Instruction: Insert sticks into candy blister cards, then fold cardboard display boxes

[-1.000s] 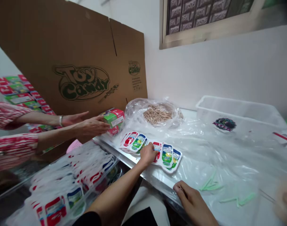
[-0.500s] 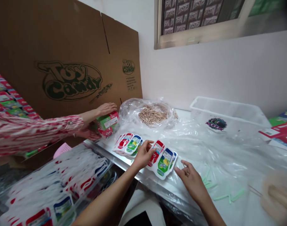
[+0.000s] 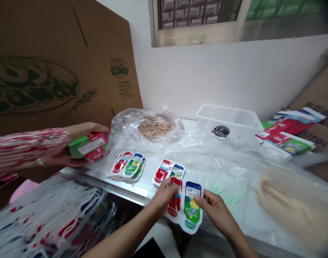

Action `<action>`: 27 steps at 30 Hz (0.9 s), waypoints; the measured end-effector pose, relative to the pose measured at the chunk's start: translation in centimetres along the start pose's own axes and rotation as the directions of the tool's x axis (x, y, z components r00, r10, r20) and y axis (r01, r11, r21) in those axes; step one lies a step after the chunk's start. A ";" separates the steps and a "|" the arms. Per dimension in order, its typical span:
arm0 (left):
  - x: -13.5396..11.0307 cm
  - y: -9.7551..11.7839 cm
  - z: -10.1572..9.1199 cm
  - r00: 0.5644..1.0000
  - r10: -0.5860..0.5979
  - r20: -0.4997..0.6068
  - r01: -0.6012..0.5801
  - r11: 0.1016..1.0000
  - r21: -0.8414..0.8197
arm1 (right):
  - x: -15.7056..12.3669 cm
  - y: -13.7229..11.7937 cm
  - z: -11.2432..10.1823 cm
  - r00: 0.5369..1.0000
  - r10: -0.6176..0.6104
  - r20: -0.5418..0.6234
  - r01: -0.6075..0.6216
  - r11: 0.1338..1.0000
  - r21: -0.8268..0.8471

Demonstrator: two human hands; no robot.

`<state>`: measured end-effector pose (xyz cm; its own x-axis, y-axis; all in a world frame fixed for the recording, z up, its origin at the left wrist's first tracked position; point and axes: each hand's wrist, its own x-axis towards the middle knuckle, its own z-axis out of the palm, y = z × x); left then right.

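Pinched from both sides, the red-and-green twin pack is between my left hand and right hand, held up at the table's near edge, and from my end the heap of similar packs is down at lower left. Just behind my hands I've got another pack, plus an overlapping bunch of packs to its left, where a co-worker's hand touches a red-and-green carton. Further back I see small sticks in clear plastic and a translucent bin.
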<state>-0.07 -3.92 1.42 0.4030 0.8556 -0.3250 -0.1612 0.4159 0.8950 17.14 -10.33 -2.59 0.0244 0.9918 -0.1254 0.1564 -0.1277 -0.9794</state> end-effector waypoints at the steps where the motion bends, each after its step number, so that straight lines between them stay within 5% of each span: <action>1: -0.2 -0.6 0.6 1.000 -0.010 0.024 0.010 1.000 -0.011 | -0.6 0.2 0.0 1.000 0.005 0.014 -0.005 1.000 -0.007; 6: -0.5 -2.2 1.7 0.976 -0.158 0.148 0.139 0.982 0.130 | -2.7 0.5 -2.2 0.998 -0.016 0.058 0.021 0.995 -0.095; 9: 0.0 -2.1 1.7 0.980 -0.165 0.112 0.142 0.972 0.189 | -3.0 1.3 -6.4 0.992 -0.007 -0.127 -0.040 0.928 -0.370; 12: 0.6 -2.3 2.5 0.976 -0.176 0.126 0.141 0.958 0.251 | -2.4 2.8 -10.2 0.926 0.058 -0.374 -0.318 0.653 -0.687; 14: 1.0 -2.9 3.5 0.973 -0.185 0.137 0.139 0.946 0.293 | -1.6 3.4 -11.2 0.887 0.158 -0.433 -0.456 0.434 -0.777; 16: 1.6 -3.7 4.4 0.968 -0.192 0.163 0.122 0.924 0.362 | -0.8 3.7 -11.1 0.855 0.230 -0.465 -0.518 0.324 -0.792; 23: 3.2 -5.4 4.8 0.963 -0.233 0.134 0.073 0.707 0.703 | 0.3 3.0 -11.0 0.818 0.300 -0.490 -0.566 0.269 -0.780; 27: 2.7 -5.7 4.7 0.956 -0.286 0.065 0.131 0.615 0.778 | 0.8 6.9 -13.9 0.837 0.238 -0.493 -0.547 0.305 -0.780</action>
<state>6.11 -5.42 -3.10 0.4899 0.6792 -0.5465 0.6541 0.1280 0.7455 31.91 -10.44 -7.23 0.5448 0.7974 -0.2596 0.8045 -0.5843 -0.1066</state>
